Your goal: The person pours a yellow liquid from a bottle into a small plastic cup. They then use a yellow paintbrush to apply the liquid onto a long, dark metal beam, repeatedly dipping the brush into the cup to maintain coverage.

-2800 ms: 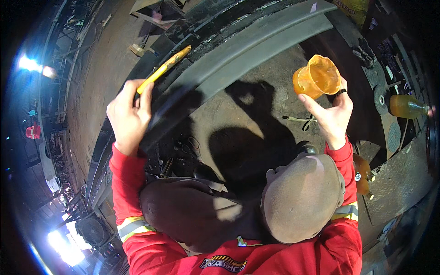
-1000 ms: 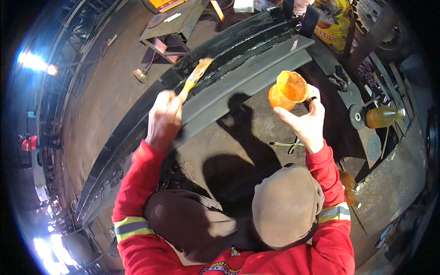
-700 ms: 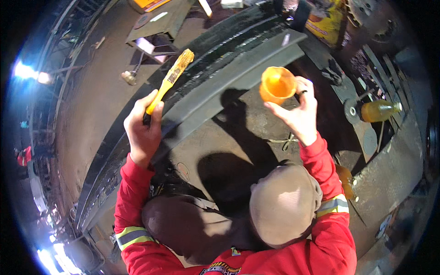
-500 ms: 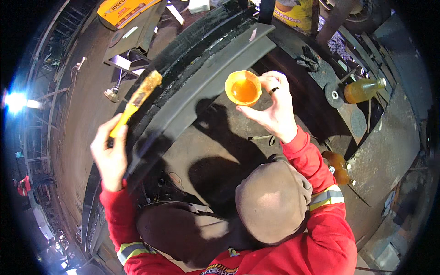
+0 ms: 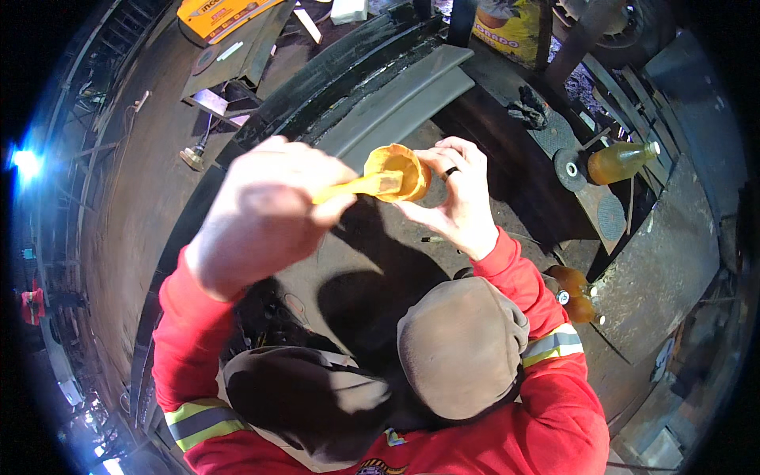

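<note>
My left hand [image 5: 265, 210] grips the handle of a yellow paintbrush [image 5: 360, 186], whose bristle end dips into a small orange cup [image 5: 400, 170]. My right hand [image 5: 459, 198], with a dark ring on one finger, holds that cup from the right side. Both hands are raised above a long curved dark metal beam [image 5: 396, 103] that runs diagonally from lower left to upper right. My red sleeves with reflective stripes and grey knee pads fill the lower part of the view.
A plastic bottle of amber liquid [image 5: 621, 161] lies at the right beside grinding discs [image 5: 570, 169]. More amber bottles [image 5: 571, 289] sit by my right elbow. A black glove [image 5: 529, 107], a yellow sack [image 5: 507, 32] and a yellow box [image 5: 218, 14] lie farther off.
My left hand swung the brush away from the beam at the left and brought its bristles into the cup. My right hand kept hold of the cup, shifting slightly lower.
</note>
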Demonstrator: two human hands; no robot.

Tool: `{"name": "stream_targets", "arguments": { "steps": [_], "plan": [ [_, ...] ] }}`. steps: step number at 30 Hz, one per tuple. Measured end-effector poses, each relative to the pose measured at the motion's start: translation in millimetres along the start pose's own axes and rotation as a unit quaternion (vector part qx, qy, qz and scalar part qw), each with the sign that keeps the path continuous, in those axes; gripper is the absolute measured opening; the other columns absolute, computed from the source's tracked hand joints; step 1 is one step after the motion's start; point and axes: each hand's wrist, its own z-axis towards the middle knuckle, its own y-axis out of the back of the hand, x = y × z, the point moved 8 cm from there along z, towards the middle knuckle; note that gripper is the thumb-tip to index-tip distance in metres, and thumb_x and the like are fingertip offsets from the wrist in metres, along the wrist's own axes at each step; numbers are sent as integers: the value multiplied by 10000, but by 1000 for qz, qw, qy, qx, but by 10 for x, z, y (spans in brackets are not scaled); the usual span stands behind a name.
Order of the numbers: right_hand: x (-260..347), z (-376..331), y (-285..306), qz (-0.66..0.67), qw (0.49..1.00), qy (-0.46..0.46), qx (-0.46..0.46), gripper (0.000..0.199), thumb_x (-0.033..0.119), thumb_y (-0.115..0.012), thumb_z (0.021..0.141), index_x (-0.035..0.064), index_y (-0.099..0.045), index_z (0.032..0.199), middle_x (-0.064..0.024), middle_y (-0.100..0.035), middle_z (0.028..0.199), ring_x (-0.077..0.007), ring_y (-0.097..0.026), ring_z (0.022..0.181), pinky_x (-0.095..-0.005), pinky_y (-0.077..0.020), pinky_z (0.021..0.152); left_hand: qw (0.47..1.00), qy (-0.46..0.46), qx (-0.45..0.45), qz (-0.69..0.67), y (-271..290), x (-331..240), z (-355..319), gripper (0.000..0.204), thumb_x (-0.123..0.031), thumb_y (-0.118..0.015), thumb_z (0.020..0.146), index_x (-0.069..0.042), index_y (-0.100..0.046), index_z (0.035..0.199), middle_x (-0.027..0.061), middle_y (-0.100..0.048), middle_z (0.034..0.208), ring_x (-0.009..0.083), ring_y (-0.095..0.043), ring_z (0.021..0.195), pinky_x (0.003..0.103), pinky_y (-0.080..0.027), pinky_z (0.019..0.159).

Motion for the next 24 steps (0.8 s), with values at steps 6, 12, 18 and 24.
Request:
{"name": "stream_targets", "arguments": {
  "steps": [6, 12, 18, 24],
  "plan": [
    [-62, -26, -32, -6, 1000, -6, -4, 657, 298, -878, 557, 76, -653, 1133, -91, -606, 1062, -295, -519, 1126, -463, -381, 995, 992, 122, 14, -43, 70, 222, -157, 134, -54, -735, 804, -6, -718, 929, 151, -715, 835, 295, -682, 742, 367, -505, 706],
    [-12, -25, -55, -71, 997, -18, 0, 652, 299, -879, 548, 66, -650, 1113, -84, -611, 1059, -290, -520, 1111, -474, -369, 1003, 951, 217, -58, -211, -79, 490, -374, 107, -94, -689, 886, -1, -714, 934, 135, -694, 777, 176, -670, 693, 289, -506, 659],
    [-97, 4, -53, -114, 992, -52, 20, 640, 319, -874, 557, 65, -650, 1100, -79, -612, 1046, -282, -516, 1107, -471, -364, 1005, 917, 279, -40, -283, -68, 582, -466, 139, -101, -661, 923, 15, -714, 980, 58, -697, 798, 90, -608, 740, 250, -484, 703],
    [17, 24, -61, -57, 997, -42, 25, 653, 320, -880, 543, 48, -659, 1094, -89, -610, 1032, -281, -525, 1098, -452, -372, 993, 888, 302, -77, -338, -306, 749, -548, 181, -122, -638, 945, 30, -712, 1008, 5, -678, 837, 56, -575, 764, 231, -468, 706]
  ]
}}
